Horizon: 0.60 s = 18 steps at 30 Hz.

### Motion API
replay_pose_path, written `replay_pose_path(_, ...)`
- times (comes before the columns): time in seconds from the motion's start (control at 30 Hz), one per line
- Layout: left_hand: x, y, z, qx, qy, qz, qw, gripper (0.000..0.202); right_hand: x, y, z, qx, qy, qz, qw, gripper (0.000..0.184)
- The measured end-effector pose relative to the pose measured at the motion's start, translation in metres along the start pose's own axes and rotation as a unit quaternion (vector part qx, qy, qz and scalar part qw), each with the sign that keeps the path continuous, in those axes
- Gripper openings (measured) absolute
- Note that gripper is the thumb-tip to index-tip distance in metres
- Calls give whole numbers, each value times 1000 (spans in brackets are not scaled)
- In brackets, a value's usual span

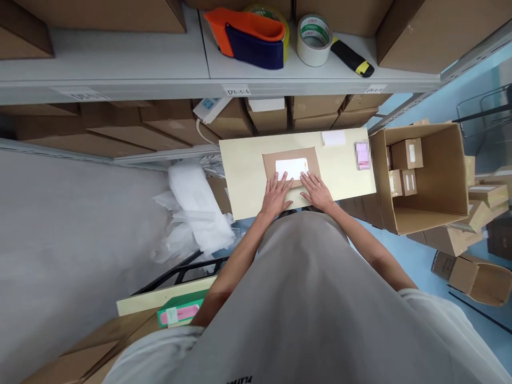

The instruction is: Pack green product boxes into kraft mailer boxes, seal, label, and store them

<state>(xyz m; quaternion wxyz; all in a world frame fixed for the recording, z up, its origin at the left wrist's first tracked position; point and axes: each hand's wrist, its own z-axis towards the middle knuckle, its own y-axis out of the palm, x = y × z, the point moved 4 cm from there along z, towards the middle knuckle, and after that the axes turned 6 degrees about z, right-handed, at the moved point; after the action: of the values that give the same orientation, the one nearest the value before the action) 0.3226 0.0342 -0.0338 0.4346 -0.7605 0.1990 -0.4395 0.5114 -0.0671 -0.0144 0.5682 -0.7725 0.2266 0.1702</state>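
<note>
Past our grey shirt (304,277), our left hand (275,195) lies spread flat on the labelled cardboard parcel (292,153) at the table's (244,170) middle; our right hand (317,191) presses likewise; we judge it light, stiff, thin; grip its side edges.

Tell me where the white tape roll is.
In the head view, the white tape roll stands on the grey shelf, right of centre, between the orange tape dispenser and the black-and-yellow cutter.
</note>
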Motion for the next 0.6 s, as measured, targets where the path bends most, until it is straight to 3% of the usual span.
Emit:
replay_pose_path(0.33, 0, 1, 3, 23, 2, -39, 999, 93, 3, -11, 49, 70, 86, -15, 994, 83)
replay_pose_path(0.4, -6, 4, -2, 44, -17, -70, 996, 91, 17, -12, 35, 77, 104, 5, 992, 84)
replay_pose_path(0.47, -18, 10, -10, 84, -84, -112, 987, 100, 43, -13, 8, 101, 168, 42, 980, 87)
replay_pose_path(0.5, -26, 15, -15, 103, -132, -141, 976, 109, 58, -12, -7, 120, 208, 73, 968, 88)
replay_pose_path(0.6, -47, 39, -28, 111, -266, -258, 922, 136, 88, -1, -36, 141, 240, 167, 946, 90)
